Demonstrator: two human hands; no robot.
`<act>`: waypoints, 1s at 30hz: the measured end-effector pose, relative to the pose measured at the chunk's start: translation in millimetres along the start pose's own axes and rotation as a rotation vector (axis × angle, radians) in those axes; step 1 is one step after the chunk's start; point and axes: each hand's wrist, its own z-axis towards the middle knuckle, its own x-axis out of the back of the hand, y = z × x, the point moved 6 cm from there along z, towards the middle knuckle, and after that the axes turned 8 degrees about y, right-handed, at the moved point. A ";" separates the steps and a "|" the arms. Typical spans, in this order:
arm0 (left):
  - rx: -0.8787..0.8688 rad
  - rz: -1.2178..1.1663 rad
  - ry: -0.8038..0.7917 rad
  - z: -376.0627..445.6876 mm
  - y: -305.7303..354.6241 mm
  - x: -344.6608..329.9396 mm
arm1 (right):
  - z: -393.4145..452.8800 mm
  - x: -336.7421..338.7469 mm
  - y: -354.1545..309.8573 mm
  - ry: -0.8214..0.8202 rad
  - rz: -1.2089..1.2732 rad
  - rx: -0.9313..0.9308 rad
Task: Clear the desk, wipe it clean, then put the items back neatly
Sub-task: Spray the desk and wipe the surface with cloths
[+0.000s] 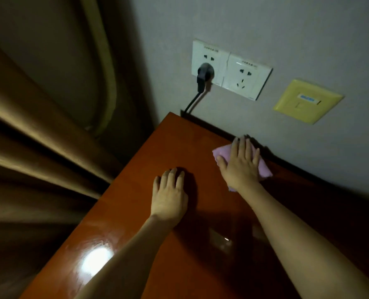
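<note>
dim, glare on desk, warped edges

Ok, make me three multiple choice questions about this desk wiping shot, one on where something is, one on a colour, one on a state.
1. Where does the cloth lie?
A. by the desk's back edge near the wall
B. on the curtain
C. on the floor

2. What colour is the cloth?
A. green
B. pink
C. black

3. How is the left hand on the desk?
A. gripping a cup
B. resting on the bare wood
C. holding the plug

Answers: 1 A, the right hand presses it there below the wall; 2 B, pink shows around the fingers; 3 B, it holds nothing.
</note>
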 end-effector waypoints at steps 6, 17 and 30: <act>-0.034 0.027 0.011 -4.7 -4.5 -2.3 | -18.2 -7.2 -52.1 0.004 -0.020 0.323; 0.005 -0.009 0.027 -8.2 1.1 -3.5 | -24.9 3.6 70.2 -0.033 -0.060 -0.039; -0.009 0.006 -0.047 -21.6 1.6 -1.7 | -119.3 -11.1 7.0 -0.100 -0.068 0.526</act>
